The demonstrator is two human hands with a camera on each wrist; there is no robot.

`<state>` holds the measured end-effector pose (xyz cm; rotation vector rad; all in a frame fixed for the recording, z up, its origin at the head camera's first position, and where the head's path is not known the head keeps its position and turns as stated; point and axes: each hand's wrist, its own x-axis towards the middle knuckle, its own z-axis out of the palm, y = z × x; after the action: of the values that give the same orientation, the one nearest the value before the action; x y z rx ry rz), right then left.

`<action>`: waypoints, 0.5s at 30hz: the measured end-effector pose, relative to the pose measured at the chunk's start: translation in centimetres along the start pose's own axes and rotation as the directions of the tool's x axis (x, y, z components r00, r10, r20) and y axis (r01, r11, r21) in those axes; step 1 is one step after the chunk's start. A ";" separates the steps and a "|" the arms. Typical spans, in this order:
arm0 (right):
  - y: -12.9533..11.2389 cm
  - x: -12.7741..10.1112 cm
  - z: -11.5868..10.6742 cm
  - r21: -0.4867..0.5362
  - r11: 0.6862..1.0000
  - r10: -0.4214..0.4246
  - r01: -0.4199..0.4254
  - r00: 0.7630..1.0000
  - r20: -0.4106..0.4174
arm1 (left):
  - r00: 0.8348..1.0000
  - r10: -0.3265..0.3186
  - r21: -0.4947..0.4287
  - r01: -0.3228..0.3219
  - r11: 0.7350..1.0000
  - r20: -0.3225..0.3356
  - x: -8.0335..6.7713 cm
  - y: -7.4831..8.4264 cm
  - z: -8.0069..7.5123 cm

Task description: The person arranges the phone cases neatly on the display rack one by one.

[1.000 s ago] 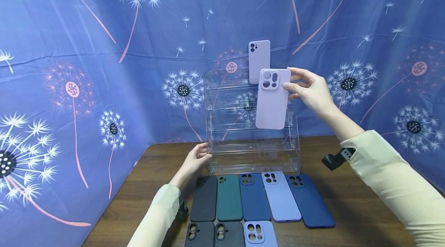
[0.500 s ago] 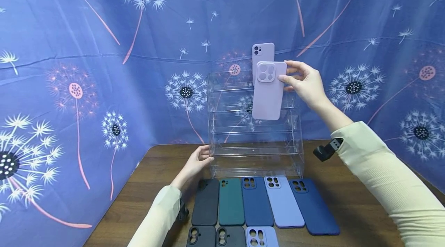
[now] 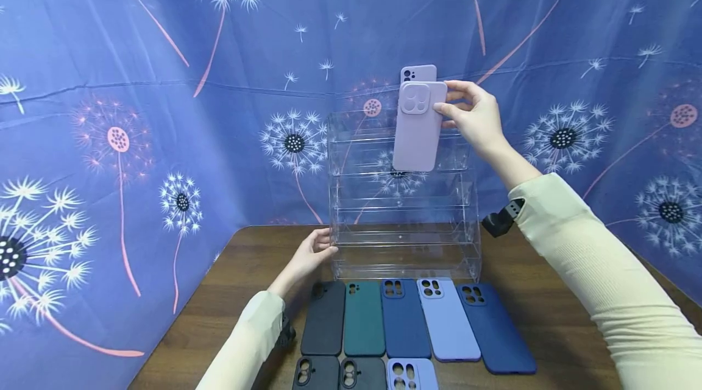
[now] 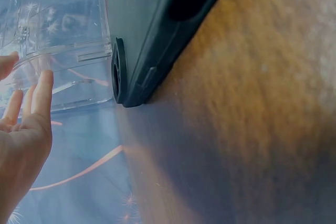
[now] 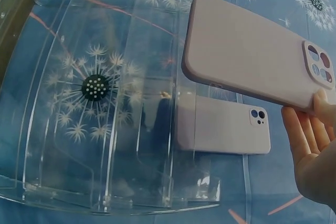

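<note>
Right hand [image 3: 474,116] fingers pinching lilac case [image 3: 417,128], hiding second case [image 3: 419,72], left hand [image 3: 312,253] fingers straight against clear rack [image 3: 403,237].

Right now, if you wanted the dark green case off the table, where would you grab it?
Pinch the dark green case by its near short end, coming from above: it lies flat, and the black case and dark blue case crowd both long sides.

Right hand [image 3: 474,116] raised, fingers pinching (arm outstretched); left hand [image 3: 312,253] low, fingers straight
</note>
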<state>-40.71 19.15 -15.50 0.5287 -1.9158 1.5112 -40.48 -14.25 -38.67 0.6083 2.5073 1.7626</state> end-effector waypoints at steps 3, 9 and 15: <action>0.3 0.7 0.1 -0.018 1.000 -0.007 0.007 1.000 -0.010 | 1.000 -0.002 -0.008 0.002 1.000 0.014 0.2 0.0 0.0; -0.9 1.4 0.9 -0.015 1.000 -0.022 0.022 1.000 -0.019 | 1.000 0.002 -0.008 -0.001 1.000 0.019 0.2 0.1 0.0; -1.9 1.7 1.7 0.026 1.000 0.011 -0.009 0.998 -0.061 | 1.000 -0.004 0.029 0.004 1.000 0.006 -0.1 0.4 0.2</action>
<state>-41.12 17.10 -13.23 0.4797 -1.8570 1.5433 -40.26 -13.99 -38.35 0.6089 2.5322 1.7239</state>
